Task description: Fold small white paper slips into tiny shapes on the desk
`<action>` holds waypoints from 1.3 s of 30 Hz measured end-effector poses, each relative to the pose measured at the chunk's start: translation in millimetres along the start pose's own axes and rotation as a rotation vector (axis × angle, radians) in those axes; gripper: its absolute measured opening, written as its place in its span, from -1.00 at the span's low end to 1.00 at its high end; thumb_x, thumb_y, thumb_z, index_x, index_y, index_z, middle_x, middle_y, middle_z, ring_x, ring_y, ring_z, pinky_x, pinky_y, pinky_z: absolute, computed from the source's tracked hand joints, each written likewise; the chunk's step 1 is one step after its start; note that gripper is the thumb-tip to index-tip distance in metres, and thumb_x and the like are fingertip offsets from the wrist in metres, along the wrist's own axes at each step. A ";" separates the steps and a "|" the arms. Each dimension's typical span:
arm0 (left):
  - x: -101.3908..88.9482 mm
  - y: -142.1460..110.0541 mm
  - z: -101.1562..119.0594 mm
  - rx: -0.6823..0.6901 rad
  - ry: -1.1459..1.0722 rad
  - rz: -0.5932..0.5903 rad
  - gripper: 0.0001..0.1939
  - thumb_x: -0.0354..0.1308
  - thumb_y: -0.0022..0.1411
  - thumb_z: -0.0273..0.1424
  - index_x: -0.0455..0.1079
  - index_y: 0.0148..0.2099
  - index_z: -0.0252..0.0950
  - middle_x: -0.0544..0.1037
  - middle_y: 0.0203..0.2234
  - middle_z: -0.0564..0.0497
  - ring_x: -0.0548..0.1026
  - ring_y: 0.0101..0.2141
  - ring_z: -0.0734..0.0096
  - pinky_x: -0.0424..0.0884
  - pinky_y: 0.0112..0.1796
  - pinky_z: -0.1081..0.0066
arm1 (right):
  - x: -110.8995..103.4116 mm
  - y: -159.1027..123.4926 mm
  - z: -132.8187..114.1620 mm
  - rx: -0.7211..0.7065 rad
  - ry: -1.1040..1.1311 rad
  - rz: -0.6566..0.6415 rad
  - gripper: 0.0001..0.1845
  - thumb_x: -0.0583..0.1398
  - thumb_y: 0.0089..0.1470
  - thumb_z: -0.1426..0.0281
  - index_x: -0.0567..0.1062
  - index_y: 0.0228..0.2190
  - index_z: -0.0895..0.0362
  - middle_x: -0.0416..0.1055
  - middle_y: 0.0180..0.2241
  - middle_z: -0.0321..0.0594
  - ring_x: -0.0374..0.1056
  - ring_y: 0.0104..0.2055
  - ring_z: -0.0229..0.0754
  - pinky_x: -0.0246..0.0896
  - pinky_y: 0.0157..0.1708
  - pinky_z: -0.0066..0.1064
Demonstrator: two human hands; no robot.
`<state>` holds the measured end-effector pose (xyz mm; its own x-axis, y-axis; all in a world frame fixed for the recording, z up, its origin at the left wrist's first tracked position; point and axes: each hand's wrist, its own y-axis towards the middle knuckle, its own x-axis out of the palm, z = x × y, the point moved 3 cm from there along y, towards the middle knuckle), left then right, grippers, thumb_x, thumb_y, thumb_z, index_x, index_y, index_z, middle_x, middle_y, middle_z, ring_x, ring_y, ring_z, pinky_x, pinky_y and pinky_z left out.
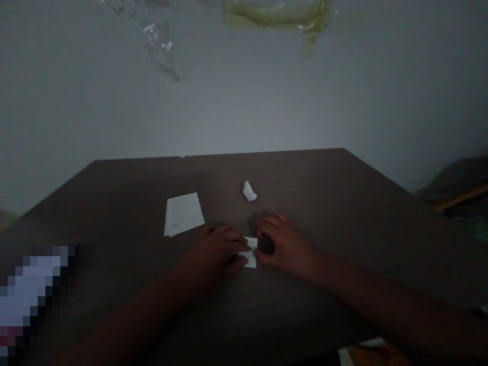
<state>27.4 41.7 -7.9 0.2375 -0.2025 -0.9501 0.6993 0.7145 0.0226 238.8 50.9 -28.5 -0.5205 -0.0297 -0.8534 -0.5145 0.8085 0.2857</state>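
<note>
A small piece of printed paper (250, 260) lies between my two hands near the middle of the table. My left hand (219, 249) covers its left part, with the thumb and fingers closed on it. From the right, my right hand (284, 244) bends its thumb and fingers round to the paper's right edge and pinches there. Part of the paper is hidden under the left fingers. Beyond the hands sits a small folded paper piece (249, 191). A flat stack of printed paper sheets (185, 214) rests to the left of it.
The dark wooden table (324, 198) stands against a pale wall (244, 101) with tape (274, 18) stuck on it. A blurred-out, screen-like object (32, 290) is at the left edge. Dark items lie beyond the table on the right.
</note>
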 end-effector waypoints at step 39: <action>3.3 -3.3 1.0 0.021 -0.005 0.061 -0.70 0.46 0.37 -0.51 0.66 0.07 -0.06 0.74 -0.02 0.10 0.62 0.08 0.08 0.31 0.15 0.06 | 7.4 -10.6 -16.3 -0.074 0.089 -0.062 -0.64 0.49 0.04 0.42 0.42 -0.28 0.06 0.48 -0.10 -0.17 0.42 0.01 0.08 0.27 0.02 -0.07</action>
<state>26.5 38.0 -10.9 0.2834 -0.1627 -0.9451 0.6973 0.7115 0.0867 229.3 32.5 -30.7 -0.5429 -0.1328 -0.8292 -0.5947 0.7579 0.2680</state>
